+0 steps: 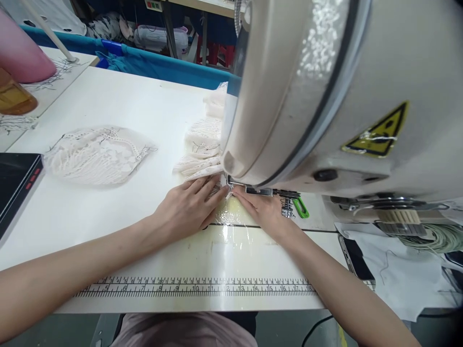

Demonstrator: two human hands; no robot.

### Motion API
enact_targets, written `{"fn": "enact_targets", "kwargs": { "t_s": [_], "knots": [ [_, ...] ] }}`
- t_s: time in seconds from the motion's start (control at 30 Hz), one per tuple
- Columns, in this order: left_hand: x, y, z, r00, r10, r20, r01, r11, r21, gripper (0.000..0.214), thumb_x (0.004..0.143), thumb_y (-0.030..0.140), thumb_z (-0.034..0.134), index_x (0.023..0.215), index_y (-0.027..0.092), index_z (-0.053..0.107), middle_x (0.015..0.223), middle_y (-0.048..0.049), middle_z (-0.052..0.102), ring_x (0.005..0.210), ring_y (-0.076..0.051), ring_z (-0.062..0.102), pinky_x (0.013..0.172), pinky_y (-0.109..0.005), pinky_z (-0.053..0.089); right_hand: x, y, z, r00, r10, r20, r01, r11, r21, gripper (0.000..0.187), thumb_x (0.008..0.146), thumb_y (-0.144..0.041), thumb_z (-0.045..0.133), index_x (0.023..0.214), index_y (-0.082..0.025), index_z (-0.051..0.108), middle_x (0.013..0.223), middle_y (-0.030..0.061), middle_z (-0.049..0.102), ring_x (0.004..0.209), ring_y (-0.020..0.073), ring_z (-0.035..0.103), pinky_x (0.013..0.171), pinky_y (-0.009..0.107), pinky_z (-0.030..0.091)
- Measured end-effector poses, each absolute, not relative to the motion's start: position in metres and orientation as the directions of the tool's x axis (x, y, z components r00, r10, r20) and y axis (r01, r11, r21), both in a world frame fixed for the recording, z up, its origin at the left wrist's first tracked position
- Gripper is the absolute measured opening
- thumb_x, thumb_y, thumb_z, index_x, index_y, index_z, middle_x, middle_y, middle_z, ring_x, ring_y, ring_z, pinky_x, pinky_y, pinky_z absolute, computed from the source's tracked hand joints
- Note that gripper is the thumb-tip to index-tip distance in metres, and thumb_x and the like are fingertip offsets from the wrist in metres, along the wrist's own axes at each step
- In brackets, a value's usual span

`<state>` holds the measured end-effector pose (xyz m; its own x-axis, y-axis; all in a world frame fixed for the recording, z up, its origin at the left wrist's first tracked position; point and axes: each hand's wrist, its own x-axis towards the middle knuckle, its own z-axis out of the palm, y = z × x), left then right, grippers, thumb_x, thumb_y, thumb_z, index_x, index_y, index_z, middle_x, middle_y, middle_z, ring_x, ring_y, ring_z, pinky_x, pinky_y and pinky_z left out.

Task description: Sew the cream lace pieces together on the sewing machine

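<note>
Mostly, lace (pixel 203 140) lies beyond the hands (pixel 190 205) (pixel 265 209).

Sewing workshop, garment work. The setting is shown by: one large sewing machine (pixel 289 111), marked with a yellow warning triangle (pixel 378 131); one white worktable (pixel 130 106), its front edge printed with a ruler scale (pixel 195 287); pale lace cloth (pixel 202 140), gathered beside the machine; one further lace piece (pixel 97 156), laid at left; loose threads (pixel 16 124), scattered; one second table (pixel 210 6) behind, fitted with a push-button switch box (pixel 154 5).
</note>
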<state>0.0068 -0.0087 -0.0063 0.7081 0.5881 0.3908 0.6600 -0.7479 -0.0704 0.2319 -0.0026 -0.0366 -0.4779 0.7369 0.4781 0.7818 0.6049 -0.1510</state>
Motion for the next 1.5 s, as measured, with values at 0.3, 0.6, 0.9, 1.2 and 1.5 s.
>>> {"fn": "enact_targets", "kwargs": {
  "t_s": [0.3, 0.6, 0.9, 1.2, 1.5],
  "knots": [
    [0.002, -0.01, -0.011, 0.808, 0.417, 0.416, 0.519, -0.838, -0.168, 0.036, 0.093, 0.007, 0.04, 0.123, 0.006, 0.061, 0.123, -0.0131, 0.066, 0.117, -0.024, 0.062, 0.098, -0.035, 0.052, 0.235, -0.012, -0.025, -0.54, 0.715, 0.444, 0.761, 0.64, -0.104, 0.024, 0.094, -0.026, 0.056, 0.116, -0.024, 0.067, 0.1, 0.0044, 0.073, 0.081, 0.0151, 0.068, 0.072, 0.028, 0.051],
    [0.003, -0.007, -0.009, 0.768, 0.472, 0.432, 0.568, -0.814, -0.121, 0.032, 0.096, 0.018, 0.045, 0.118, 0.008, 0.065, 0.12, -0.0128, 0.067, 0.111, -0.026, 0.065, 0.098, -0.039, 0.054, 0.228, -0.02, -0.024, -0.521, 0.724, 0.452, 0.781, 0.618, -0.089, 0.026, 0.097, -0.038, 0.052, 0.108, -0.024, 0.071, 0.091, 0.0033, 0.073, 0.063, 0.0101, 0.062, 0.064, 0.027, 0.044],
    [0.004, -0.005, -0.007, 0.745, 0.454, 0.49, 0.581, -0.801, -0.142, 0.032, 0.095, 0.018, 0.044, 0.11, 0.006, 0.069, 0.115, -0.0132, 0.069, 0.107, -0.026, 0.067, 0.096, -0.038, 0.056, 0.227, -0.02, -0.023, -0.531, 0.76, 0.374, 0.788, 0.606, -0.112, 0.032, 0.098, -0.043, 0.048, 0.12, -0.027, 0.065, 0.073, -0.0009, 0.067, 0.06, 0.0113, 0.059, 0.064, 0.029, 0.041],
    [0.005, -0.004, -0.009, 0.736, 0.499, 0.458, 0.606, -0.787, -0.116, 0.034, 0.095, 0.021, 0.045, 0.114, 0.005, 0.067, 0.12, -0.0149, 0.067, 0.111, -0.027, 0.065, 0.099, -0.039, 0.054, 0.222, -0.02, -0.019, -0.534, 0.765, 0.361, 0.814, 0.58, -0.025, 0.037, 0.099, -0.047, 0.044, 0.121, -0.025, 0.064, 0.069, -0.0002, 0.066, 0.057, 0.0119, 0.058, 0.061, 0.03, 0.04],
    [0.006, -0.003, -0.01, 0.721, 0.527, 0.449, 0.628, -0.771, -0.103, 0.035, 0.093, 0.024, 0.047, 0.116, 0.006, 0.066, 0.122, -0.0147, 0.066, 0.114, -0.028, 0.064, 0.095, -0.039, 0.055, 0.233, -0.015, -0.02, -0.496, 0.783, 0.375, 0.813, 0.571, -0.116, 0.026, 0.097, -0.039, 0.051, 0.113, -0.028, 0.068, 0.099, 0.0032, 0.074, 0.081, 0.0172, 0.066, 0.071, 0.031, 0.046]
  ]
}}
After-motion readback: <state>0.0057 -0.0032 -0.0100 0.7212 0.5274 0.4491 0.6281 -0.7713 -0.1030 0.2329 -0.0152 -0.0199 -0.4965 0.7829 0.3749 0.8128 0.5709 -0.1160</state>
